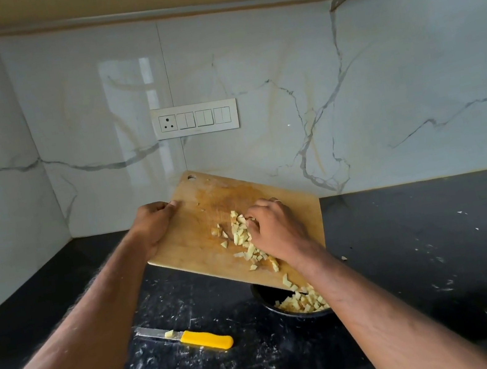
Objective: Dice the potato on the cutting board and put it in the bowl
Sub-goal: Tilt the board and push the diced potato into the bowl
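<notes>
My left hand [153, 224] grips the left edge of the wooden cutting board [197, 225], which is lifted and tilted down to the right over a dark bowl [268, 302]. Diced potato pieces [241, 233] lie on the board's lower middle. My right hand [276, 230] rests on the board with curved fingers against those pieces. More potato dice [302, 302] sit in the bowl, under the board's low corner. My right forearm hides part of the bowl.
A knife with a yellow handle [206, 339] lies on the black speckled counter [426, 249] left of the bowl, a potato bit on its blade. A marble backsplash with a switch panel [194, 118] stands behind. A small potato scrap [343, 258] lies right of the board.
</notes>
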Available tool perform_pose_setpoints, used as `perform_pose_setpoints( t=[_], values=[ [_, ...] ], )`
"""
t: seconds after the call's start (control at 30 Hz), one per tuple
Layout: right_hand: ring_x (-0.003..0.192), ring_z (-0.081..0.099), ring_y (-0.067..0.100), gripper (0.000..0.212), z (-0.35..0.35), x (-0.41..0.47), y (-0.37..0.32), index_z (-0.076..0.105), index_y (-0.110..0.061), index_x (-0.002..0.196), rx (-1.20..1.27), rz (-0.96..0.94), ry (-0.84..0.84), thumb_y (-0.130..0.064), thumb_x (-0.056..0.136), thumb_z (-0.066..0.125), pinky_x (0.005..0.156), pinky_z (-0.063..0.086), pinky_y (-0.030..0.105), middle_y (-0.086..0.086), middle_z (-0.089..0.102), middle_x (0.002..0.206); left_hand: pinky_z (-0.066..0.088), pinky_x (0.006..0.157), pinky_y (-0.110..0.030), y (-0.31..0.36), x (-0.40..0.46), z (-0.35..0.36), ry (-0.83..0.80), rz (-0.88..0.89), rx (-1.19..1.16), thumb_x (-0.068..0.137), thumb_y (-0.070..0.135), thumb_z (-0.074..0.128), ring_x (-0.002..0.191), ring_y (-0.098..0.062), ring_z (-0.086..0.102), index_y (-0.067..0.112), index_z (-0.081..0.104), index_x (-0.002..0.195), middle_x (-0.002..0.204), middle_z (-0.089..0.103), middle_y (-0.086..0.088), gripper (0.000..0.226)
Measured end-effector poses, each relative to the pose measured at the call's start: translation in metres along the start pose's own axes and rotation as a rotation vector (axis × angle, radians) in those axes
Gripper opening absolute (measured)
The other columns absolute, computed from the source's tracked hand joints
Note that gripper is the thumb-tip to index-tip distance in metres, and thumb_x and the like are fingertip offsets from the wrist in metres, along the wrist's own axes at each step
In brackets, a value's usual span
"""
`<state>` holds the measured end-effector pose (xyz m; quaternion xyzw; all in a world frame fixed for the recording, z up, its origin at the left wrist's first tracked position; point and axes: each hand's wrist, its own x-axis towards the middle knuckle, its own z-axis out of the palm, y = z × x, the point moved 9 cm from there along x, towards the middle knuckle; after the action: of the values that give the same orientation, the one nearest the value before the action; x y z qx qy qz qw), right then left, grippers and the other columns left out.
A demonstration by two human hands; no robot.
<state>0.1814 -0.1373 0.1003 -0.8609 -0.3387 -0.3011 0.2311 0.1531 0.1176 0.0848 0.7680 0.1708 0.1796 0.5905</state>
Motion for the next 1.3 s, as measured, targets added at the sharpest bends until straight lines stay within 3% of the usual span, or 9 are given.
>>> perform_pose_setpoints(
  t=[0.17,0.33,0.47,0.67,0.77,0.83,1.0,1.17,1.3],
  values=[
    [0.104,0.06,0.015,0.026,-0.002,-0.021,0.008,0.071,-0.015,0.121,0.017,-0.003,-0.01,-0.02,0.097,0.063,0.087,0.048,0.021,-0.003,0.068,0.114,0.06,0.07,-0.038,0.0,0.0,0.001,0.007,-0.005,0.005,0.101,0.039,0.06,0.088,-0.032,0.073,0.02,0.067,0.092,0.101,0.073,-0.013,0.023],
    [0.101,0.06,0.014,0.023,-0.007,-0.042,0.014,0.073,-0.014,0.117,0.023,0.0,-0.022,-0.02,0.096,0.064,0.091,0.049,0.022,-0.004,0.068,0.109,0.059,0.09,-0.052,-0.002,0.001,0.001,-0.002,-0.013,0.012,0.1,0.041,0.06,0.092,-0.033,0.073,0.019,0.067,0.099,0.105,0.072,-0.012,0.023],
    [0.096,0.061,0.013,0.019,-0.013,-0.063,0.016,0.075,-0.015,0.111,0.021,-0.001,-0.031,-0.018,0.096,0.064,0.088,0.048,0.021,-0.005,0.068,0.104,0.058,0.091,-0.053,-0.002,0.002,0.001,-0.002,-0.017,0.012,0.1,0.042,0.06,0.093,-0.034,0.073,0.019,0.067,0.102,0.105,0.072,-0.011,0.024],
    [0.067,0.052,0.009,0.029,-0.015,-0.095,0.017,0.066,-0.019,0.071,-0.061,-0.031,-0.16,-0.014,0.097,0.054,0.084,0.052,0.026,-0.008,0.052,0.069,0.062,0.073,-0.041,-0.004,0.005,0.001,0.002,-0.017,0.006,0.1,0.04,0.061,0.088,-0.033,0.074,0.017,0.069,0.098,0.102,0.073,-0.013,0.024],
    [0.063,0.05,0.008,0.031,-0.018,-0.103,0.017,0.062,-0.019,0.064,-0.083,-0.023,-0.187,-0.016,0.094,0.056,0.069,0.053,0.028,-0.009,0.051,0.064,0.061,0.085,-0.05,-0.004,0.005,0.003,-0.004,-0.023,0.001,0.1,0.04,0.061,0.091,-0.034,0.074,0.017,0.069,0.1,0.105,0.073,-0.014,0.024],
    [0.068,0.056,0.006,0.022,-0.023,-0.1,0.017,0.07,-0.018,0.07,-0.029,0.011,-0.16,-0.019,0.092,0.066,0.069,0.054,0.023,-0.01,0.059,0.071,0.06,0.086,-0.052,-0.003,0.005,0.003,-0.002,-0.025,-0.007,0.1,0.04,0.062,0.09,-0.034,0.074,0.016,0.069,0.101,0.105,0.073,-0.015,0.025],
    [0.1,0.061,0.007,0.009,-0.026,-0.051,-0.002,0.068,-0.02,0.092,0.166,0.035,-0.044,-0.014,0.088,0.072,0.099,0.037,0.021,-0.009,0.066,0.105,0.059,0.089,-0.053,-0.002,0.002,0.004,-0.009,-0.035,0.002,0.101,0.041,0.06,0.093,-0.035,0.073,0.013,0.068,0.112,0.107,0.072,-0.015,0.031],
    [0.118,0.054,0.015,0.031,-0.001,0.014,-0.025,0.06,-0.016,0.13,0.126,0.055,-0.084,-0.026,0.1,0.056,0.1,0.042,0.028,-0.001,0.056,0.134,0.061,0.075,-0.04,0.0,-0.001,0.002,0.002,-0.015,0.011,0.101,0.041,0.058,0.09,-0.031,0.073,0.015,0.068,0.112,0.104,0.073,-0.011,0.03],
    [0.126,0.048,0.022,0.051,0.034,0.024,-0.03,0.052,-0.017,0.138,0.057,0.143,-0.192,-0.052,0.101,0.047,0.095,0.05,0.039,0.005,0.043,0.148,0.058,0.091,-0.052,0.001,-0.002,0.001,0.007,-0.015,0.006,0.101,0.043,0.058,0.093,-0.032,0.072,0.022,0.068,0.097,0.104,0.073,-0.011,0.024]
  ],
)
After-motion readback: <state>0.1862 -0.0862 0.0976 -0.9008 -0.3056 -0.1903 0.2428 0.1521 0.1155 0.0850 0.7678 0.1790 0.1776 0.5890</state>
